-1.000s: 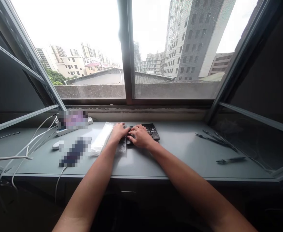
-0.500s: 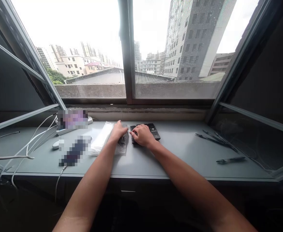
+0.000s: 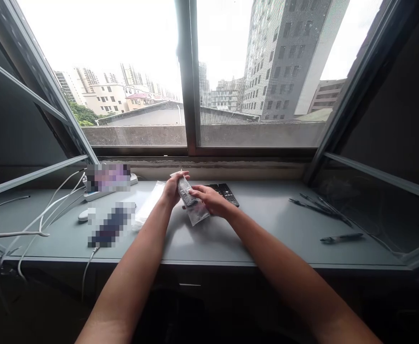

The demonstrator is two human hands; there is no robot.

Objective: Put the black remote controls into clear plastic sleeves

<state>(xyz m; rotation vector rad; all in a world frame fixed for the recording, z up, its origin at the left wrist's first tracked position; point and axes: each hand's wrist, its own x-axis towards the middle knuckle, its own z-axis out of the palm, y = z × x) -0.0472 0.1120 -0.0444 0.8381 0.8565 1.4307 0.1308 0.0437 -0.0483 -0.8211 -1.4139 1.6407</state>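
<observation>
A clear plastic bag (image 3: 199, 213) with a dark remote-like item (image 3: 187, 192) in it is held up above the desk between both hands. My left hand (image 3: 172, 189) grips its upper left side, fingers wrapped round it. My right hand (image 3: 209, 198) pinches its right side, thumb on top. Behind my right hand, black remotes with small buttons (image 3: 228, 194) lie side by side on the desk, partly hidden by the hand. To the left of my left hand lies a stack of flat clear bags (image 3: 148, 206).
On the grey desk (image 3: 266, 229), a blurred dark phone-like object (image 3: 111, 227), a white mouse-like item (image 3: 84, 215) and a power strip (image 3: 133, 178) with white cables are at left. Pens (image 3: 341, 238) and dark cords lie at right. A window stands behind.
Both hands have lifted the bag off the desk, and the dark item now shows inside it. My right hand has left the remotes and taken hold of the bag.
</observation>
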